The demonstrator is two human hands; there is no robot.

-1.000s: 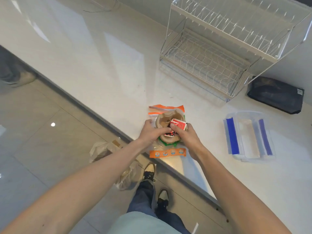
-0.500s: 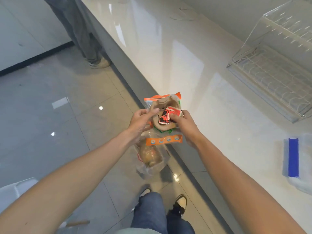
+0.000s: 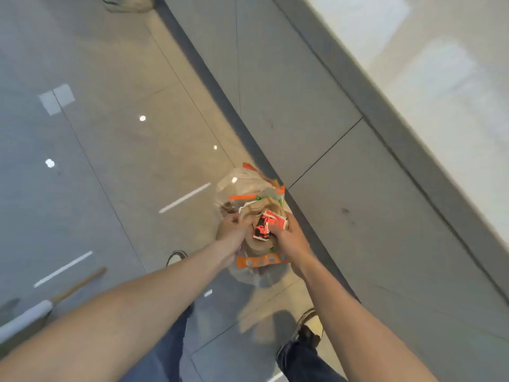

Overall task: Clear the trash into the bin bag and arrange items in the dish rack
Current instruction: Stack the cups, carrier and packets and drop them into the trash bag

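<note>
Both my hands hold one bundle of trash low over the floor, just above the clear bin bag (image 3: 237, 186). My left hand (image 3: 232, 230) grips the left side of a clear wrapper with orange bands (image 3: 260, 261) that holds crumpled brown paper (image 3: 254, 209). My right hand (image 3: 286, 234) grips the right side and pinches a red and white packet (image 3: 264, 226) on top. The bin bag lies on the floor tiles under and beyond the bundle, partly hidden by it. The dish rack is out of view.
The white counter (image 3: 440, 86) runs along the upper right, with its grey front panel (image 3: 344, 150) beside my right arm. My shoes (image 3: 308, 323) and jeans are below. A wooden-handled roller (image 3: 41, 307) lies on the floor at left. Another person's shoe (image 3: 126, 2) shows at the top.
The bundle has left the counter and come down and leftwards over the floor to just above the bin bag. Both hands kept their hold, and my view dropped from counter to floor.
</note>
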